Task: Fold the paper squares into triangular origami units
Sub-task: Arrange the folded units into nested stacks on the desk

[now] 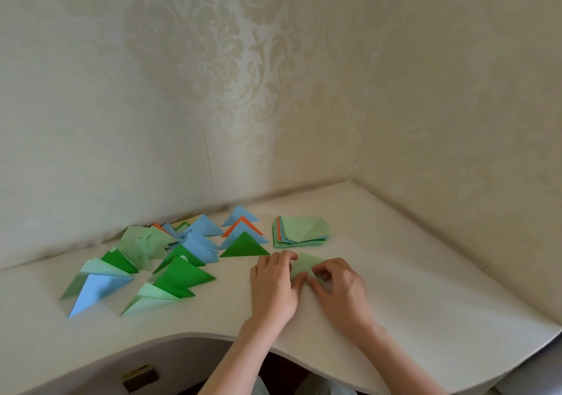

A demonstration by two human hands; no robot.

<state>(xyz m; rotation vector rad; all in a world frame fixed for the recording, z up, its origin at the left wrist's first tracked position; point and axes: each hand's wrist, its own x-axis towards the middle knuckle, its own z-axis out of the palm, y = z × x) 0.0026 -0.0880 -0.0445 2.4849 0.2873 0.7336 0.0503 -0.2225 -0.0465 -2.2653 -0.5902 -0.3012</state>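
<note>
A light green paper (305, 265) lies on the white table (410, 288), partly folded, between my two hands. My left hand (275, 285) holds its left side, with the thumb curled on the paper's near edge. My right hand (337, 288) pinches its right side with curled fingers. Behind the paper sits a stack of unfolded squares (301, 232), light green on top with orange and blue edges showing. To the left lie several folded triangles (182, 270) in dark green, light green, blue and orange; the nearest is a dark green triangle (244, 247).
The table stands in a corner of patterned wallpaper walls. Its front edge curves inward near my arms. Below that edge, on the left, a small brass fitting (140, 378) shows.
</note>
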